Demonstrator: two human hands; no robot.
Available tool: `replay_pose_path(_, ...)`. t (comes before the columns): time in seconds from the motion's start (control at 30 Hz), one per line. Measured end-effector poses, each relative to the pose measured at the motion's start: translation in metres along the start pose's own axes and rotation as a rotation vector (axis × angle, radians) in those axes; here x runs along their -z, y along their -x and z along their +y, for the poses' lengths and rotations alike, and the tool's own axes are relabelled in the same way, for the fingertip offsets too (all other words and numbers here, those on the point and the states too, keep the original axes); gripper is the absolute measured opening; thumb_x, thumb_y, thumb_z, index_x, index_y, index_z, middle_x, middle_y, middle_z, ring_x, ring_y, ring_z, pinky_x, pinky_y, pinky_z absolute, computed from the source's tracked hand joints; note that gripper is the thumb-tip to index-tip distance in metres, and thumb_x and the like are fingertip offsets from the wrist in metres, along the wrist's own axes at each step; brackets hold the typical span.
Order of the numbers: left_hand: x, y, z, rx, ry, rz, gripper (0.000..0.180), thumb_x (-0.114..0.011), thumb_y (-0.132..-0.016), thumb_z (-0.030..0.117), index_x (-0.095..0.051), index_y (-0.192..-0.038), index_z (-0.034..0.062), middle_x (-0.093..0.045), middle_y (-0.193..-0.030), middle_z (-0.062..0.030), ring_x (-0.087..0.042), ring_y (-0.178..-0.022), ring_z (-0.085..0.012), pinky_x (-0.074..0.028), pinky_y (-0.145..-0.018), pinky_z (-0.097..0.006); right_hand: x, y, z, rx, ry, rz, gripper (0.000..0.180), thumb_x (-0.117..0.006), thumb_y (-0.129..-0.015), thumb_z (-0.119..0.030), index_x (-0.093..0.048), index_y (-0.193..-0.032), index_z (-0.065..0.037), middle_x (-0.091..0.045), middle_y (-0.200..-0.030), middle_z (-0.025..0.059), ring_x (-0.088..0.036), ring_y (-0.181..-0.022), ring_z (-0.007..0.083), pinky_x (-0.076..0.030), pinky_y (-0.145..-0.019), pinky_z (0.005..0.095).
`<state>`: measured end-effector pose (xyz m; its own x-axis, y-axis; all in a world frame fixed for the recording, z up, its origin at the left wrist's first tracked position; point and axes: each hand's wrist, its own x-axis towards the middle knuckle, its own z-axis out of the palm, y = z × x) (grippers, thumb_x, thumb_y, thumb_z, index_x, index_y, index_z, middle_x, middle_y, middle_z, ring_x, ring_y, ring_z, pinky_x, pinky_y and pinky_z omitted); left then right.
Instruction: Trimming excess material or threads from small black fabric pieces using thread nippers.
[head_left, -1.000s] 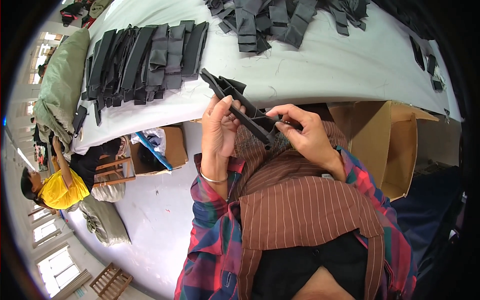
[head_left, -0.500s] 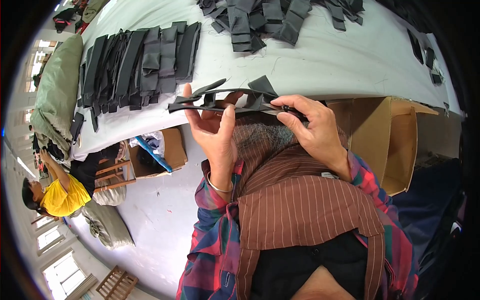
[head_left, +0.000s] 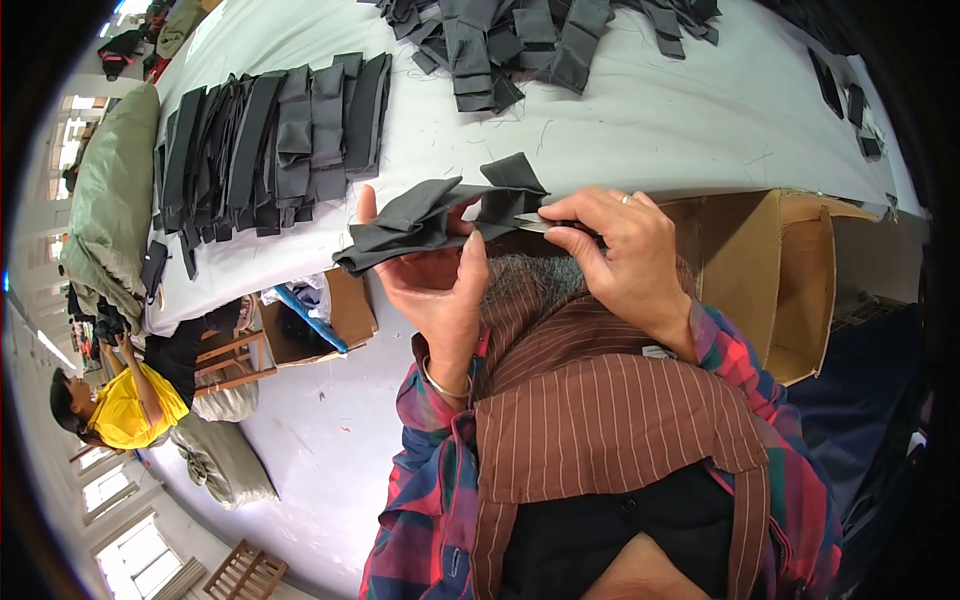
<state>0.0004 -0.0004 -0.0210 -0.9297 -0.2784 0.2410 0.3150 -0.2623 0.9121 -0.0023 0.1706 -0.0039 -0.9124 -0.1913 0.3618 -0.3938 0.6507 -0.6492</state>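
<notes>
My left hand (head_left: 432, 285) holds a dark grey fabric piece (head_left: 420, 220), a folded strip lying across the palm with the thumb pressed on it. My right hand (head_left: 622, 250) grips a small pair of metal snips (head_left: 545, 224) whose tip touches the right end of the strip. Both hands are raised just in front of the near edge of the white table (head_left: 640, 120). A bangle sits on my left wrist and a ring on a right finger.
A row of dark fabric strips (head_left: 270, 140) lies on the table's left, a looser pile (head_left: 520, 40) at the far middle. An open cardboard box (head_left: 790, 280) stands under the table's right side, another box (head_left: 320, 320) lower left. A person in yellow (head_left: 120, 400) sits far left.
The fabric piece has turned from slanting to nearly level and moved slightly up and left in my hands. My right hand now brings snips to its right end.
</notes>
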Motion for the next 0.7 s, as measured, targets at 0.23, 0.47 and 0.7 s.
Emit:
replay_pose_path(0.23, 0.005, 0.002, -0.009, -0.063, -0.038, -0.026, 0.096, -0.065, -0.071, -0.013, -0.013, -0.147, 0.0097, -0.053, -0.117, -0.011, -0.058, -0.099, -0.0185, -0.047, -0.091, -0.032, 0.001, 0.0, 0.0, -0.018, 0.014, -0.032, 0.011, -0.069, -0.078, -0.016, -0.066, -0.087, -0.009, -0.067, -0.081, 0.003, -0.061, -0.07, 0.0212, -0.039, -0.061, 0.0313)
replay_pose_path(0.47, 0.004, 0.005, -0.009, -0.074, -0.046, -0.009, 0.097, -0.067, -0.07, -0.013, -0.014, -0.147, 0.0093, -0.054, -0.115, -0.0106, -0.057, -0.092, -0.0154, -0.047, -0.088, -0.03, 0.002, 0.0, -0.001, -0.054, 0.007, -0.081, 0.014, -0.068, -0.08, -0.017, -0.066, -0.089, -0.007, -0.067, -0.083, 0.0044, -0.062, -0.071, 0.0178, -0.039, -0.062, 0.0291)
replay_pose_path(0.7, -0.001, 0.006, -0.01, -0.014, 0.011, 0.008, 0.096, -0.066, -0.07, -0.014, -0.015, -0.146, 0.0094, -0.055, -0.114, -0.0112, -0.058, -0.091, -0.0153, -0.047, -0.087, -0.03, 0.01, -0.009, 0.008, -0.316, -0.978, -0.162, 0.02, -0.069, -0.085, -0.012, -0.064, -0.1, 0.0, -0.062, -0.087, -0.0032, -0.051, -0.077, 0.0021, -0.042, -0.068, 0.0168)
